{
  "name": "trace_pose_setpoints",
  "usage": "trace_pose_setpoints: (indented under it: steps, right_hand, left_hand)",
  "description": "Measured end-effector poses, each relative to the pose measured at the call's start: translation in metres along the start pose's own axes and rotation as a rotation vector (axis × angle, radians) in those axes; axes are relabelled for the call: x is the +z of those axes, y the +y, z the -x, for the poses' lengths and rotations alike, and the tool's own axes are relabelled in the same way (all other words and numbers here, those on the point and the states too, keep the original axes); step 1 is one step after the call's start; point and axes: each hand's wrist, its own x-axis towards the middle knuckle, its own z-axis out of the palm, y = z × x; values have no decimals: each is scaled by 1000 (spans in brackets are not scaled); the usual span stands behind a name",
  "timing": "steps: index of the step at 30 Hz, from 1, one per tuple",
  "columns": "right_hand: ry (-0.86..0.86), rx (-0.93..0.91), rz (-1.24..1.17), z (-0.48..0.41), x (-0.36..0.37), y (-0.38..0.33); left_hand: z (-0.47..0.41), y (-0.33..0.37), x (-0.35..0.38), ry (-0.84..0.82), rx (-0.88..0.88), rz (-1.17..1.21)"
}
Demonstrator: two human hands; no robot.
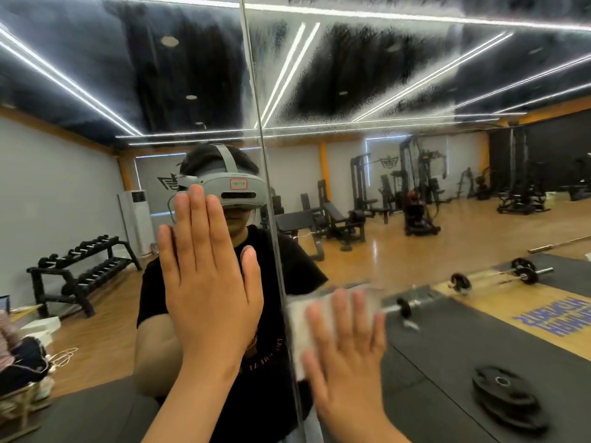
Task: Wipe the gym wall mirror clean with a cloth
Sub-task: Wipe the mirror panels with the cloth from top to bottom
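**gymrat_q:** So where was the cloth at that point, and what were the hands doing?

**mirror_duty:** The white cloth (pixel 299 318), folded into a rough rectangle, sat flat on the big glass wall mirror (pixel 431 219). It was on the right panel, just right of the thin vertical seam (pixel 259 116) between the two panels. The right hand (pixel 348 356) was on top of it, fingers spread and straight, pressing it to the glass. No pinch, so that grip was wide. Hand and cloth were both blurred, fwiw.

**gymrat_q:** And the other one?

**mirror_duty:** The left hand (pixel 208 282) was up on the left panel, higher than the right one. Palm faced the glass, fingers straight and close together, thumb out to the side. Wide grip too, holding nothing. It looked flat against the glass, but I couldn't tell for sure that it touched.

**gymrat_q:** How did the glass look?

**mirror_duty:** The upper right panel had a hazy grey-white film (pixel 278 52) with dark clear patches in it. Lower down it reflected sharply. You could see a person in a black T-shirt (pixel 297 266) and grey headset (pixel 236 187) behind the left hand. A black dumbbell rack (pixel 83 266) stood off to the left. To the right there was a barbell with small black plates (pixel 494 276) on the floor, and a round black weight plate (pixel 508 398) near the bottom right.
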Motion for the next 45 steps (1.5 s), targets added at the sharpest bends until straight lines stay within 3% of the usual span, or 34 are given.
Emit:
trace_pose_setpoints:
  steps: [9, 15, 20, 24, 36, 45]
  right_hand:
    - [-16, -251, 61, -55, -28, -3]
    - [30, -390, 128, -128, -50, 6]
    - [26, -641, 204, -190, -64, 7]
    - [36, -810, 201, -201, -61, 15]
    - [72, -794, 102, -161, -45, 18]
    - [225, -658, 20, -124, -22, 13]
  left_hand:
    - [-1, -2, -2, -14, 4, -22]
    - [16, 8, -11, 16, -17, 132]
    - [48, 29, -6, -27, -62, 167]
    - [62, 31, 11, -50, -64, 58]
    - [64, 28, 12, 14, -71, 257]
    - [69, 23, 19, 65, -6, 142]
